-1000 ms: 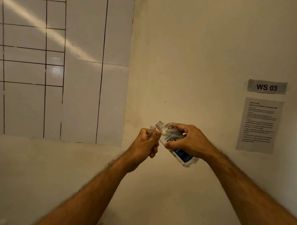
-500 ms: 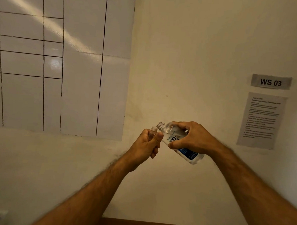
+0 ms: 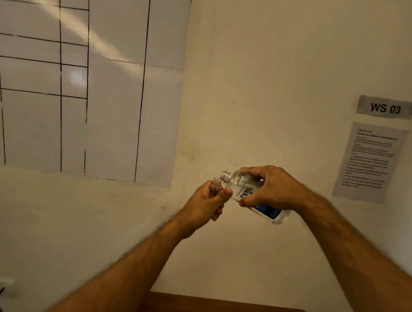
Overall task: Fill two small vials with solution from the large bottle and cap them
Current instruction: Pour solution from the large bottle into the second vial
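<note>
— Two sheets on wall: gridded chart (image 3: 85, 79) far left, printed notice (image 3: 370, 163) right under "WS 03" label (image 3: 386, 108). Wooden table (image 3: 229, 309) edge below.

— And closer? Right hand (image 3: 273, 187) gripping tilted large bottle (image 3: 252, 196), uncapped neck just above small vial (image 3: 216, 185), clutched upright in left hand (image 3: 206, 203), mostly hidden.

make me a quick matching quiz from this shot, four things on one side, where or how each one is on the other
Things:
1. small clear vial
2. large clear bottle with blue label
3. grey "WS 03" sign
4. brown wooden tabletop

States:
A. stuck on the wall, right
B. upright in the left hand
C. bottom edge of view
D. tilted in the right hand, uncapped neck above the vial

Pairs: 1-B, 2-D, 3-A, 4-C
</note>
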